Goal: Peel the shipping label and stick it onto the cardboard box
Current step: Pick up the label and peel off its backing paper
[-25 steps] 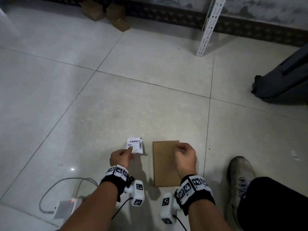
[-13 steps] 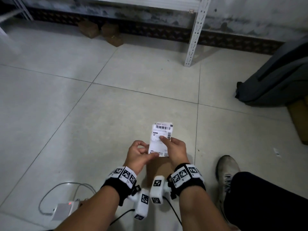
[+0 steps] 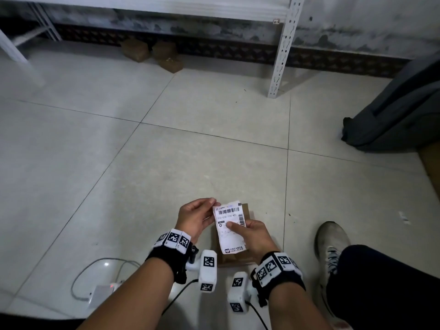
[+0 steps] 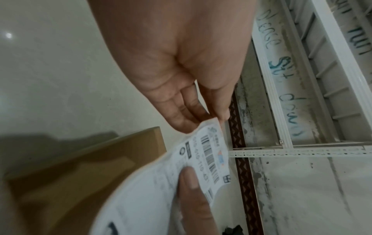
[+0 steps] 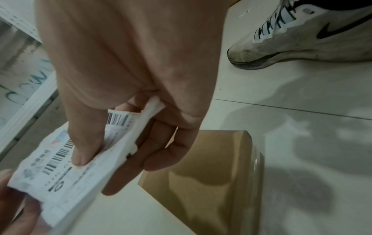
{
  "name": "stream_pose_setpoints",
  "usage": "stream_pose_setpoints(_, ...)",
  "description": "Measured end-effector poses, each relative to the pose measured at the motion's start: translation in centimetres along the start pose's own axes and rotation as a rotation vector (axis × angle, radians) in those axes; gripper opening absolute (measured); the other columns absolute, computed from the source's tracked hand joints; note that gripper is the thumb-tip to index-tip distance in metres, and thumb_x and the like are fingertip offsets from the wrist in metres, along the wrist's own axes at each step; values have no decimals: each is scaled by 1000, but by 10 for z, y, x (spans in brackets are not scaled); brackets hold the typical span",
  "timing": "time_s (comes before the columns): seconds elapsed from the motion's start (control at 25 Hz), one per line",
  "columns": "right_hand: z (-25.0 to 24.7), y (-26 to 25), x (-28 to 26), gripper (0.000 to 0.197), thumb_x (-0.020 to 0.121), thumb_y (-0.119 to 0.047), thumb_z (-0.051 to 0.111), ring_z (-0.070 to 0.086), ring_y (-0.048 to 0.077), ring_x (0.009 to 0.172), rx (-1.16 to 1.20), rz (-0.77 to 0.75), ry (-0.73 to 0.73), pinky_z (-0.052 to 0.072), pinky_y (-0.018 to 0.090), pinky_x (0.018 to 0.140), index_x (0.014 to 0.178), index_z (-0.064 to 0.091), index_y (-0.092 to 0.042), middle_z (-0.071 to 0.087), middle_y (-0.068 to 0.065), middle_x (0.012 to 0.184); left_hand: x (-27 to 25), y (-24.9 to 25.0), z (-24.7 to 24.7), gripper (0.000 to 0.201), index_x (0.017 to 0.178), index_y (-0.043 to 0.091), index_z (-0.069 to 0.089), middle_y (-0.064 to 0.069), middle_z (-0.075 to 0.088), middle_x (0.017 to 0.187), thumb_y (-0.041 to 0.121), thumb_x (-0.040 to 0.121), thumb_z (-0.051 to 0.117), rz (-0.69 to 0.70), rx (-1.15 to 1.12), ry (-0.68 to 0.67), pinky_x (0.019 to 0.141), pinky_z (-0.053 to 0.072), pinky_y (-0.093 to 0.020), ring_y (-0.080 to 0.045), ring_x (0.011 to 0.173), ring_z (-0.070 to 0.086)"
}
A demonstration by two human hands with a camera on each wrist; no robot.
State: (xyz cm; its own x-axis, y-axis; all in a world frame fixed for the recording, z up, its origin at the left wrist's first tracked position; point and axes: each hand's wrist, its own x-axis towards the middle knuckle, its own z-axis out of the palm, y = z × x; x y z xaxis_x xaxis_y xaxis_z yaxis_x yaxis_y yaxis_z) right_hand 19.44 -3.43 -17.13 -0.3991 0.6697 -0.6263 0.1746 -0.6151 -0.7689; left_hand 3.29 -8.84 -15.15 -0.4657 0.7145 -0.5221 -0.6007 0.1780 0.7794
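Both forearms are bare, with no sleeves. Each wrist carries a black strap (image 3: 164,258) topped by a band of white square tiles printed with black-and-white fiducial markers (image 3: 173,238); the right wrist wears the same black strap (image 3: 281,282) and marker band (image 3: 273,266). A white boxy camera module (image 3: 207,270) juts from the left strap toward 3 o'clock, with marker squares on its faces and a black cable trailing toward 7 o'clock. A matching white module (image 3: 238,291) sits at 9 o'clock of the right strap, with its own black cable. At 3 o'clock, a dark trouser leg (image 3: 385,289) ends in a scuffed white lace-up sneaker (image 3: 331,246) with black swoosh and black-striped tongue.
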Motion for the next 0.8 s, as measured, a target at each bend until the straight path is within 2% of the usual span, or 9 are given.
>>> stream_pose_setpoints(0.16, 2, -8, 5, 10, 84, -16, 78, 70, 27, 68, 16, 2, 40, 57, 34, 62, 90, 78, -7, 78, 14, 85, 4, -9, -6, 28, 110, -12, 64, -26, 73, 106, 5, 88, 69, -24, -39, -9, 82, 61, -38, -33, 94, 72)
stream_pose_setpoints(0.24, 2, -9, 6, 10, 85, -18, 78, 69, 27, 67, 26, 6, 38, 56, 32, 60, 91, 78, -9, 78, 13, 84, 7, -13, -5, 28, 111, -16, 63, -29, 71, 109, 1, 88, 68, -16, -54, -25, 86, 61, -41, -35, 96, 71)
stream_pose_setpoints(0.32, 2, -6, 8, 14, 84, -22, 79, 72, 25, 70, 17, -17, 82, 60, 35, 63, 94, 77, -12, 79, 10, 85, 8, -18, -1, 24, 107, -15, 65, -30, 71, 107, 0, 89, 67, -5, -50, -38, 87, 60, -39, -33, 94, 71)
stream_pose_setpoints(0.4, 1, -1, 11, 20, 78, -34, 80, 73, 22, 75, -233, -132, 263, 62, 40, 71, 89, 69, -22, 77, 2, 86, 10, -24, 2, 20, 103, -13, 68, -28, 72, 103, -1, 88, 68, 32, 12, -25, 83, 62, -33, -30, 91, 71)
stream_pose_setpoints(0.48, 0, 0, 12, 28, 74, -39, 76, 66, 21, 73, -528, -234, 481, 57, 37, 70, 79, 53, -24, 69, -2, 81, 13, -33, 3, 17, 100, -12, 71, -26, 73, 98, -1, 87, 69, 87, 93, -1, 76, 61, -25, -28, 87, 70)
stream_pose_setpoints(0.52, 2, -3, 11, 27, 75, -34, 74, 63, 20, 67, -544, -275, 471, 54, 34, 65, 74, 51, -20, 65, -2, 74, 15, -37, 2, 16, 100, -11, 72, -25, 73, 97, 0, 88, 69, 108, 140, -1, 76, 61, -24, -27, 86, 69)
stream_pose_setpoints(0.6, 9, -6, 13, 23, 79, -23, 75, 60, 19, 60, -405, -298, 304, 51, 33, 62, 67, 57, -15, 65, 3, 65, 17, -45, -2, 14, 96, -4, 77, -20, 76, 95, 5, 88, 70, 129, 244, -32, 84, 60, -31, -26, 87, 70)
stream_pose_setpoints(0.68, 13, -5, 16, 14, 80, -15, 71, 64, 19, 60, -269, -298, 253, 54, 36, 64, 72, 64, -6, 68, 9, 65, 17, -52, -4, 12, 93, 4, 79, -18, 78, 95, 12, 88, 71, 119, 312, -89, 93, 57, -41, -28, 91, 72)
stream_pose_setpoints(0.8, 11, -5, 17, 9, 83, -6, 68, 66, 21, 61, -198, -280, 210, 57, 39, 67, 76, 65, 0, 69, 13, 66, 14, -56, -3, 12, 91, 6, 80, -18, 78, 95, 15, 88, 72, 106, 316, -85, 96, 55, -45, -29, 94, 72)
